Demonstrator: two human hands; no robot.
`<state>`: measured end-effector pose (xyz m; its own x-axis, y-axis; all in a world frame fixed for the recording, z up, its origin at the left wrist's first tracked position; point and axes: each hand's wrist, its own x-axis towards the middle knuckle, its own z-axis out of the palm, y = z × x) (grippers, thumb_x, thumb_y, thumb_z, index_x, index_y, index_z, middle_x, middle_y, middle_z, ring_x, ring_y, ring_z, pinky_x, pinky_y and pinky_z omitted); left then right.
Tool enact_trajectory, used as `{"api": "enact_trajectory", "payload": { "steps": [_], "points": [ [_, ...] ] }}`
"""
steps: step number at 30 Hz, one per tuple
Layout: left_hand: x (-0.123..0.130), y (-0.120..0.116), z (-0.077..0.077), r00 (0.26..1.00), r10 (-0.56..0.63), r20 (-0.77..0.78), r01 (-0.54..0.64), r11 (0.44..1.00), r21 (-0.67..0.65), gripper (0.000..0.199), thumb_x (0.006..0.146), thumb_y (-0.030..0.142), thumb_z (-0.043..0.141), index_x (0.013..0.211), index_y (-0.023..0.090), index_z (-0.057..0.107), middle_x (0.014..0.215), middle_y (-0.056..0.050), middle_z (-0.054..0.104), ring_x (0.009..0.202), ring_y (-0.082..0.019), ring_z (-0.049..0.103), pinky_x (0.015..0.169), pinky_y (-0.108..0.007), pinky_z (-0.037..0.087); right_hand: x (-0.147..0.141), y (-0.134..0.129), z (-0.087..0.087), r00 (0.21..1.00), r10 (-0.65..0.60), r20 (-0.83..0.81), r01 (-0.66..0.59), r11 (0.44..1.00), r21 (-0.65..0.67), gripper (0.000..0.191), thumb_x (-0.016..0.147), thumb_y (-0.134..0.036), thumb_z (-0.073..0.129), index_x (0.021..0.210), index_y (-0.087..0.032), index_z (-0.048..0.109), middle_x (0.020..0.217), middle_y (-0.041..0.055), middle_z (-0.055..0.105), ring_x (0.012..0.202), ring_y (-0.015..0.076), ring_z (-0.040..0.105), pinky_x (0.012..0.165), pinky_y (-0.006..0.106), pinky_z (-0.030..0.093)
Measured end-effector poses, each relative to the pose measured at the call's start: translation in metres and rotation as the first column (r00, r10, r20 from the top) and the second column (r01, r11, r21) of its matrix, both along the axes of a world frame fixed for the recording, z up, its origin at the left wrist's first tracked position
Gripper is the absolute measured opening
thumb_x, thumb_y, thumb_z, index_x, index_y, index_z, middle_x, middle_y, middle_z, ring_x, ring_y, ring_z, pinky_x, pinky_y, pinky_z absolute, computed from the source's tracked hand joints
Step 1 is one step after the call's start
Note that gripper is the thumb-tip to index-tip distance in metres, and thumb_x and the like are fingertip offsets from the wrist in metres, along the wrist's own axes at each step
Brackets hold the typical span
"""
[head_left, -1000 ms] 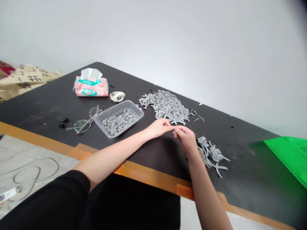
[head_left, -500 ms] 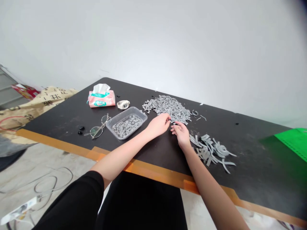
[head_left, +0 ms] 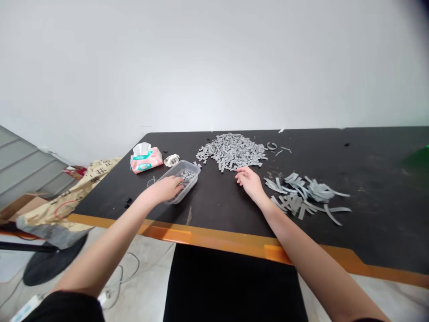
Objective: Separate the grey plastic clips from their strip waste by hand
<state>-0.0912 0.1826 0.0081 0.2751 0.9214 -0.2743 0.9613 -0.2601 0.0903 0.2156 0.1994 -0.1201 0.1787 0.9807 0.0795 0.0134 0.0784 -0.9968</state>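
My left hand (head_left: 168, 188) reaches into a clear plastic box (head_left: 191, 184) that holds small grey pieces (head_left: 187, 175). Its fingers curl downward over the pieces, and their tips are partly hidden, so a held piece cannot be made out. My right hand (head_left: 248, 181) is at the near edge of a large pile of small grey pieces (head_left: 234, 151), its fingers bent and close together. Whether anything sits between those fingertips is too small to tell. Right of my right hand lies a loose heap of grey strips (head_left: 301, 194).
A pink tissue pack (head_left: 146, 159) and a white watch (head_left: 171, 160) are behind the box. Glasses (head_left: 151, 181) are partly hidden by my left arm. Orange tape (head_left: 214, 237) lines the front edge of the black table (head_left: 214, 210). Small black items (head_left: 128, 203) lie at the left.
My left hand has moved left, from beside the pile into the clear box. My right hand stays near the pile. The view has turned, so the table looks more level.
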Motion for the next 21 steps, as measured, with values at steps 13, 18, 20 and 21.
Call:
{"api": "enact_trajectory", "payload": {
  "steps": [13,18,20,21],
  "points": [
    [0.010,0.013,-0.027,0.994,-0.020,-0.104,0.023,0.999,0.030,0.032,0.098,0.037,0.039,0.101,0.016,0.063,0.101,-0.016,0.070,0.089,-0.029,0.068,0.083,-0.036,0.047,0.001,-0.008,0.010,0.998,0.016,0.061,-0.016,1.000,0.001,0.016,0.073,-0.016,0.055,0.081,-0.018,0.069,0.069,-0.0011,0.069,0.054,0.0110,0.060,0.056,0.023,0.046],
    [0.006,0.026,-0.028,0.998,0.044,0.040,-0.046,0.998,0.049,0.025,0.090,0.032,0.046,0.068,0.021,0.055,0.071,-0.006,0.064,0.071,-0.022,0.061,0.070,-0.029,0.042,0.009,-0.007,0.019,0.998,-0.025,0.055,0.025,1.000,0.007,0.016,0.073,-0.012,0.054,0.080,-0.017,0.068,0.067,-0.0014,0.068,0.053,0.0105,0.058,0.056,0.023,0.047],
    [0.003,0.029,-0.024,0.989,0.090,0.118,-0.097,0.994,0.054,0.028,0.086,0.032,0.047,0.060,0.022,0.046,0.061,-0.002,0.055,0.063,-0.019,0.053,0.064,-0.028,0.039,0.014,-0.006,0.023,0.998,-0.050,0.048,0.050,0.999,0.004,0.016,0.073,-0.012,0.055,0.080,-0.017,0.068,0.068,-0.0013,0.068,0.053,0.0103,0.058,0.056,0.023,0.047],
    [0.001,0.029,-0.021,0.980,0.119,0.159,-0.128,0.991,0.048,0.029,0.085,0.033,0.048,0.059,0.022,0.042,0.058,0.000,0.050,0.059,-0.017,0.049,0.061,-0.028,0.038,0.017,-0.005,0.025,0.997,-0.063,0.043,0.063,0.998,0.001,0.017,0.073,-0.012,0.055,0.081,-0.017,0.069,0.068,-0.0012,0.069,0.053,0.0103,0.058,0.057,0.023,0.047]
  ]
}}
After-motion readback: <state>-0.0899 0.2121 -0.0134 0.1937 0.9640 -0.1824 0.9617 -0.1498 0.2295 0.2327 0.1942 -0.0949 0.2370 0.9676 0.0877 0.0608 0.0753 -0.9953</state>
